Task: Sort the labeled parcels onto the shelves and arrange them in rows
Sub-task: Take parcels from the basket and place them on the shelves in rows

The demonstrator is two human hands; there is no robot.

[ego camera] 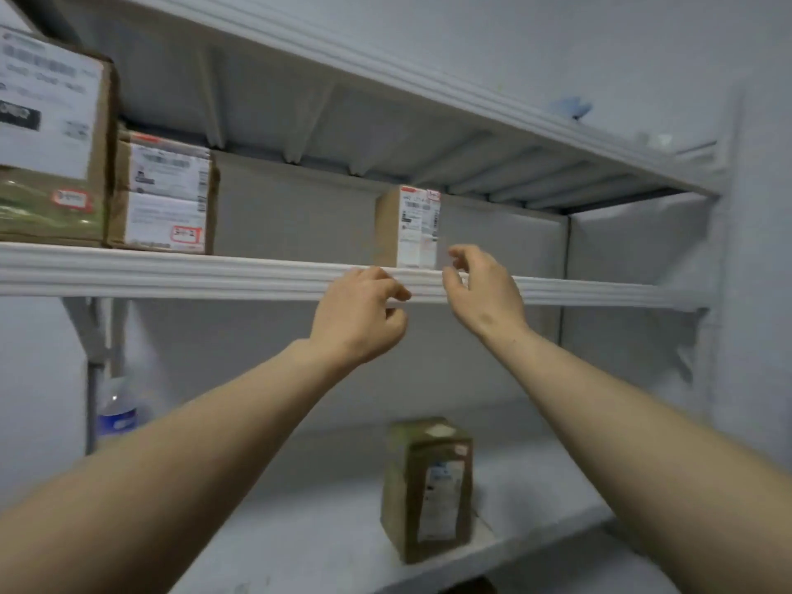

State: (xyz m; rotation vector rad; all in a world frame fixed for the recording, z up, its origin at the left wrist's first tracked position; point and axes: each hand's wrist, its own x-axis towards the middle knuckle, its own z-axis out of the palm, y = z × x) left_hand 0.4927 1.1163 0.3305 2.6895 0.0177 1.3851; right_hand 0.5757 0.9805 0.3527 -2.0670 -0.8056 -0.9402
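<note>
Centrally, the left grip [360, 315] hangs in front of the rim of the middle shelf [171, 272], its fingers loosely curled toward the thumb and enclosing nothing; the right grip [480, 289] is raised slightly higher, fingers half-bent and spread, likewise empty.

Directly above and between the two stands the small parcel [407, 227], at the front edge of the middle shelf; its long axis is vertical, and it is turned so that one corner faces the viewer, plain brown side to the left of the frame, labelled face to the right. The right grip is the nearer: its fingertips lie just beside the lower right edge of the labelled face, though contact cannot be confirmed; the left grip sits just below the parcel's lower left corner, apart from it.

Judged from this layout, any straightening or sliding of the parcel would call for both grips to rise slightly and close on its two upright sides.

At the upper left of the frame, on the same shelf, the large parcel [51, 135] and the medium parcel [163, 195] stand side by side, well apart from the small one; a row would run leftward toward them. At the lower centre, the upright parcel [428, 486] stands alone on the lower shelf [300, 529]; a water bottle [118, 415] shows at the lower left.
</note>
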